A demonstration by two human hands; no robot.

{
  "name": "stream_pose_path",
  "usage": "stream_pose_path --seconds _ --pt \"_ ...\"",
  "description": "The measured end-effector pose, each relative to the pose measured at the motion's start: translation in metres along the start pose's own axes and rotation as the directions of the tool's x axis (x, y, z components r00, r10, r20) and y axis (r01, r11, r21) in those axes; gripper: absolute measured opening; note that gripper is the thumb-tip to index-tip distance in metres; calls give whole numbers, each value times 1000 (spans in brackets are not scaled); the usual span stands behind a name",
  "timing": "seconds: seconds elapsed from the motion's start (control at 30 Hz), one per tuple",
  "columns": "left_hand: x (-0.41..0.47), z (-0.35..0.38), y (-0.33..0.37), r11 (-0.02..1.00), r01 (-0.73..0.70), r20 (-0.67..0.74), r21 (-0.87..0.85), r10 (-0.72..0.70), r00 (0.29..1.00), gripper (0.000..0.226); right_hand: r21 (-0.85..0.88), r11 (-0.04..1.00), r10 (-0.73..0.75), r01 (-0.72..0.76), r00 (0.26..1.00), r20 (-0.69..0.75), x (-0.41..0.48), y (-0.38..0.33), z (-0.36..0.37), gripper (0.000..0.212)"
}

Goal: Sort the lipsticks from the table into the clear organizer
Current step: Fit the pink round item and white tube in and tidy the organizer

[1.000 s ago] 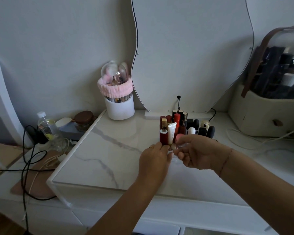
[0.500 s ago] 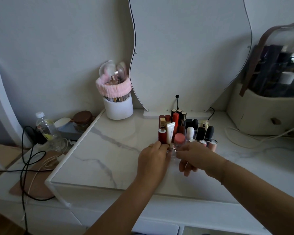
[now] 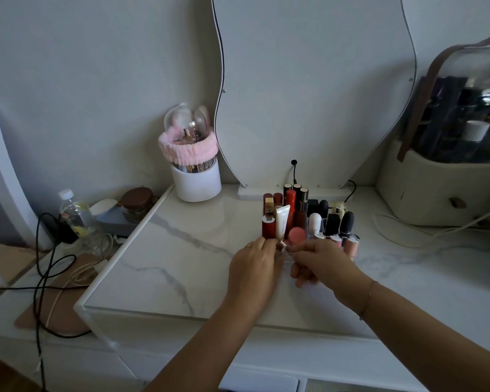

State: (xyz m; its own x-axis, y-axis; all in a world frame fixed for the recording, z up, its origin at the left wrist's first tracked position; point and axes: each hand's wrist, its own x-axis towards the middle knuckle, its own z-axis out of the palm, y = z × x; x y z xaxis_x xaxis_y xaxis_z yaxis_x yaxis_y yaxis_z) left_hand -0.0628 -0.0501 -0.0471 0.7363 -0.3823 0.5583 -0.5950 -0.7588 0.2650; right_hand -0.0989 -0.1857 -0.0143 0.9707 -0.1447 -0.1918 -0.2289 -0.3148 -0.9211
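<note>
The clear organizer (image 3: 357, 257) stands on the marble table top (image 3: 181, 267), in front of the mirror. Several lipsticks stand upright in it: red tubes (image 3: 268, 226), a white tube (image 3: 282, 223), a round pink cap (image 3: 297, 234) and black bullet-shaped ones (image 3: 347, 223). My left hand (image 3: 255, 268) and my right hand (image 3: 321, 264) meet at the organizer's front left edge. Their fingertips pinch a small pale lipstick (image 3: 282, 245) that sits low in the front row. Its body is hidden by my fingers.
A white brush pot with a pink band (image 3: 194, 168) stands at the back left. The wavy mirror (image 3: 314, 89) leans behind the organizer. A beige cosmetic case (image 3: 441, 190) is at the right. A water bottle (image 3: 74, 213), a jar and black cables (image 3: 44, 267) lie off the left edge.
My right hand set the pink-capped lipstick into the organizer, then dropped lower and met my left hand at the front edge. My left hand barely moved.
</note>
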Motion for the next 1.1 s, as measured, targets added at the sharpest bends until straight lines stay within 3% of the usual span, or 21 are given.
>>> stream_pose_path --seconds 0.3,0.43,0.67,0.93,1.1 --pt "-1 -1 0 999 -45 18 -9 45 999 37 -60 990 -126 124 991 -37 -6 1 10 23" --pt "-1 0 0 999 -47 23 -12 47 999 35 -181 969 -173 166 984 -29 -9 0 9 23" --pt "-2 0 -1 998 -55 26 -15 55 998 28 -198 958 -223 207 973 -62 -18 -3 1 25" --pt "-2 -1 -1 999 -39 -22 -23 39 999 30 -263 937 -288 231 936 -203 -31 11 -7 30" --pt "-3 1 -2 999 -41 -39 -23 40 998 30 -303 919 -319 252 927 -196 -29 18 -1 41"
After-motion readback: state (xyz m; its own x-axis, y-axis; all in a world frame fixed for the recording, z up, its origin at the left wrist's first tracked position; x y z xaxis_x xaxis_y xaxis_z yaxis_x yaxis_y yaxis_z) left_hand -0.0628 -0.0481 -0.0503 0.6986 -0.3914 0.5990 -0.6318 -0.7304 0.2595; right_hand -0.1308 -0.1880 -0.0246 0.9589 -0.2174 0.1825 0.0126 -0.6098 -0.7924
